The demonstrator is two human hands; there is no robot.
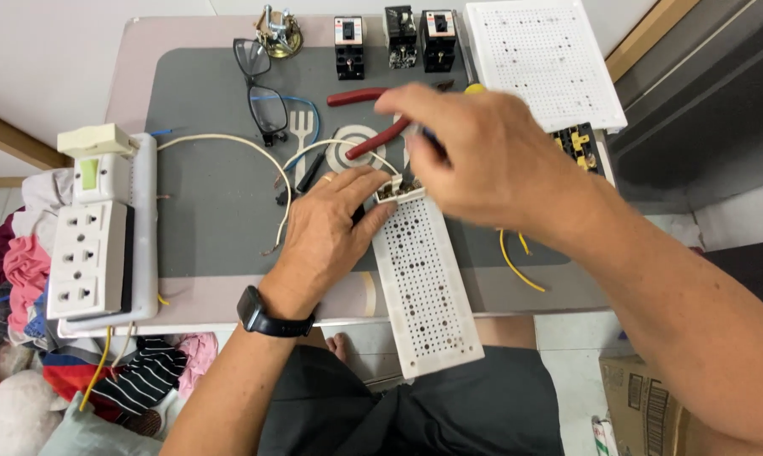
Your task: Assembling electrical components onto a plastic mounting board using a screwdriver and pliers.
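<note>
A long white perforated board point(428, 287) lies over the table's front edge and sticks out above my lap. My left hand point(326, 232), with a black watch on the wrist, presses on the board's top left corner beside a small fitting point(396, 191) mounted there. My right hand point(483, 156) hovers over that same end. Its fingers are closed on a tool with a dark blue and yellow handle, seemingly a screwdriver point(430, 139), that points down at the fitting. Red-handled pliers point(366, 120) lie just behind the hands.
On the grey mat point(212, 211) are black glasses point(259, 84), a white cable point(229, 142) and a yellow wire point(516, 263). Three black breakers point(401, 38) and a larger perforated panel point(542, 59) sit at the back. A socket panel point(90, 253) is at left, a cardboard box point(651, 405) lower right.
</note>
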